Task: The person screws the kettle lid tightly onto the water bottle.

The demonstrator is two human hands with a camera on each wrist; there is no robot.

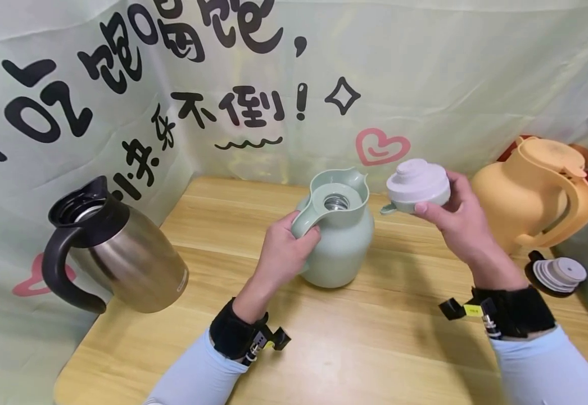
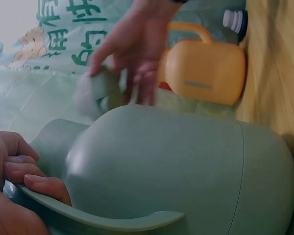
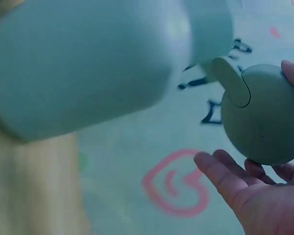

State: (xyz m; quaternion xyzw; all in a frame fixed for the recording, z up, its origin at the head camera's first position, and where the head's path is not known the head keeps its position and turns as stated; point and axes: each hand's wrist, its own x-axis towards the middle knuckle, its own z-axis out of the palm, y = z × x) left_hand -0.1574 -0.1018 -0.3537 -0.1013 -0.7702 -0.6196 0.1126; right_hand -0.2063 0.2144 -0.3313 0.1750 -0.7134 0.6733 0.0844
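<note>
A pale green thermos jug [image 1: 342, 242] stands upright on the table, its mouth uncovered and showing a metal lining. My left hand [image 1: 286, 244] grips the jug's handle, fingers curled round it, as the left wrist view [image 2: 19, 181] also shows. To the right of the jug and above the table, my right hand [image 1: 461, 219] holds the lid [image 1: 417, 183] between thumb and fingers. The lid is turned over, its whitish stepped plug facing up. Its green top and small lever [image 3: 232, 81] show in the right wrist view.
A steel jug [image 1: 137, 259] with a black handle stands lidless at the left. An orange jug [image 1: 501, 197] stands at the right, with a black lid with a whitish plug [image 1: 559, 275] before it. A printed cloth [image 1: 425, 73] hangs behind the wooden table [image 1: 324, 349].
</note>
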